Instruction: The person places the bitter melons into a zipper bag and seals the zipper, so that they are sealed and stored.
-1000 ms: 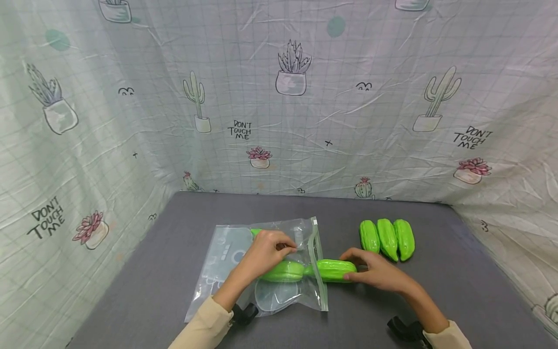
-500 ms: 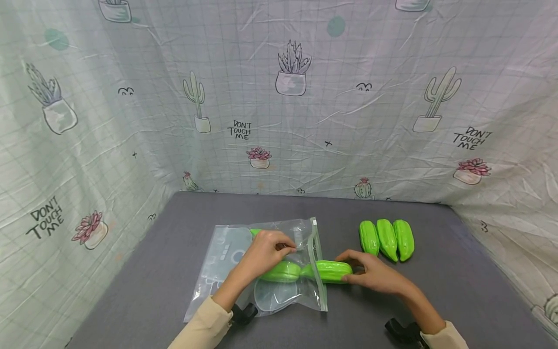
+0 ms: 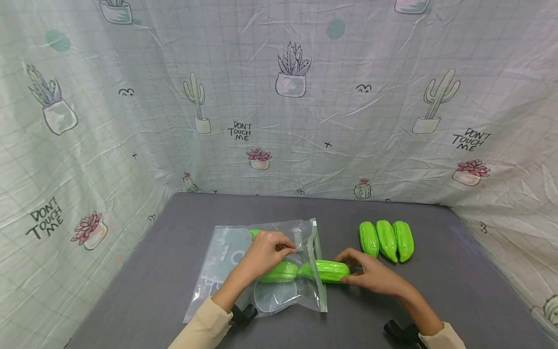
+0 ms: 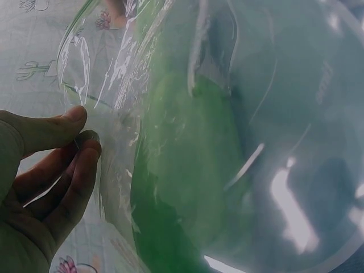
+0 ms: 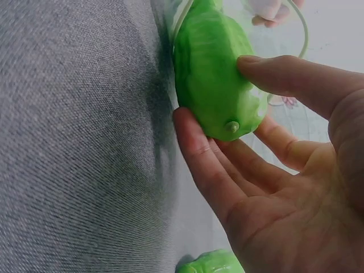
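My left hand (image 3: pixel 266 252) pinches the upper film of a clear zip bag (image 3: pixel 307 298) between thumb and fingers. In the left wrist view the thumb and fingertips meet on the plastic, lifted beside a green bitter melon (image 4: pixel 182 170) inside. My right hand (image 3: pixel 372 274) grips the blunt end of another bitter melon (image 3: pixel 333 271), thumb on one side and fingers on the other. That melon lies through the bag's mouth, its tip inside near the inner melon (image 3: pixel 279 272). Another green end (image 3: pixel 255 232) shows in the bag behind my left hand, mostly hidden.
Three bitter melons (image 3: pixel 387 241) lie side by side on the grey table (image 3: pixel 436 276), right of the bag. A patterned cloth (image 3: pixel 322 116) hangs around the table's back and sides.
My right hand has moved a little left, sliding its bitter melon further into the bag. The melon inside has shifted slightly left. My left hand keeps its pinch in place.
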Available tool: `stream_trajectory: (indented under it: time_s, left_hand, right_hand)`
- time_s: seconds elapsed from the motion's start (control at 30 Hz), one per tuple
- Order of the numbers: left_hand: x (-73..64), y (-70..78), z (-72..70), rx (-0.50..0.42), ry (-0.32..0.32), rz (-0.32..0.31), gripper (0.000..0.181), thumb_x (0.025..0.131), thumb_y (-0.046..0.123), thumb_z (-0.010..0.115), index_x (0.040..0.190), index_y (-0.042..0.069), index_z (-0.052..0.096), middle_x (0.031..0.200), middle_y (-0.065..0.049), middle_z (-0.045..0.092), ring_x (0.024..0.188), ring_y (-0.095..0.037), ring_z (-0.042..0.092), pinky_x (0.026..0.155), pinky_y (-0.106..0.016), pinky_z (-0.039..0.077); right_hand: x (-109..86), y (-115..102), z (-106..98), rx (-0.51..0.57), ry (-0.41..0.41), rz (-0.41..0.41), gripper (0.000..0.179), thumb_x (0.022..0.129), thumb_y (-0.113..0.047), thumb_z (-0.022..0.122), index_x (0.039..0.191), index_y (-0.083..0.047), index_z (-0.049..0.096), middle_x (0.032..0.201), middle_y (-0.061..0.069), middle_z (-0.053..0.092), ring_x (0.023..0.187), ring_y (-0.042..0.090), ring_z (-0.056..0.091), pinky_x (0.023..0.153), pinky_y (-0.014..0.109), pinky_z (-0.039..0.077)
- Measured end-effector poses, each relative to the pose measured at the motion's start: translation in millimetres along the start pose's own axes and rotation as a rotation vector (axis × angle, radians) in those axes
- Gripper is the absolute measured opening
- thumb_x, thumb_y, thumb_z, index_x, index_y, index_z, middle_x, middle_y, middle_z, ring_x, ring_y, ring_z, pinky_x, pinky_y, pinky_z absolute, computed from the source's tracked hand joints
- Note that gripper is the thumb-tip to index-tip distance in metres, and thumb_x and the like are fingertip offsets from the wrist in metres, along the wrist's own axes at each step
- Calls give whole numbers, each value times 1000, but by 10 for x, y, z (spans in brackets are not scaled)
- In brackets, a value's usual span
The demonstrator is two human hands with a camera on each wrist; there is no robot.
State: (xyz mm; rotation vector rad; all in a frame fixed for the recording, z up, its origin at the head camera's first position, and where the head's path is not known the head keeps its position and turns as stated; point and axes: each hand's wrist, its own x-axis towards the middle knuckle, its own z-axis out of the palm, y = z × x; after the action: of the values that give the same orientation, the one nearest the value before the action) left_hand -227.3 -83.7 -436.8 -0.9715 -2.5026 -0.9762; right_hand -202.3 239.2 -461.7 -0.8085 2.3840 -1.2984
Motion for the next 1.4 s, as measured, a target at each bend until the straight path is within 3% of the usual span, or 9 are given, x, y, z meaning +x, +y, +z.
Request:
stream_trajectory:
  time_s: [0.37, 0.8, 1.03, 1.4]
  left_hand:
    - [-3, 0, 3, 4, -2, 5, 4, 87, 13, 82, 90, 10, 83, 85, 1, 79, 69, -4, 66, 65, -14, 52]
    - [-7, 3, 3, 6, 4, 3, 4, 86, 12, 83, 90, 10, 83, 83, 1, 79, 69, -4, 66, 65, -14, 52]
    - [1, 3, 5, 6, 6, 7, 5, 86, 12, 83, 90, 10, 83, 84, 1, 79, 69, -5, 67, 65, -14, 52]
    - [5, -6, 8, 13, 7, 15, 4, 87, 13, 83, 90, 11, 83, 83, 1, 79, 69, -4, 67, 65, -14, 52]
  right_hand:
    - [10, -10, 48, 26, 12, 22, 41, 99, -21, 71, 134, -6, 56, 136, 23, 58, 119, 34, 61, 88, 34, 60]
    - [36, -30, 86, 66, 18, 28, 42, 99, -14, 69, 135, -2, 53, 138, 27, 55, 123, 43, 61, 91, 34, 59]
    - [52, -28, 95, 37, 63, 33, 41, 98, -21, 72, 133, -7, 57, 135, 20, 61, 120, 36, 64, 92, 36, 59]
    - [79, 22, 137, -30, 131, -44, 35, 99, -21, 71, 131, -12, 65, 123, 13, 70, 105, 15, 68, 85, 31, 58]
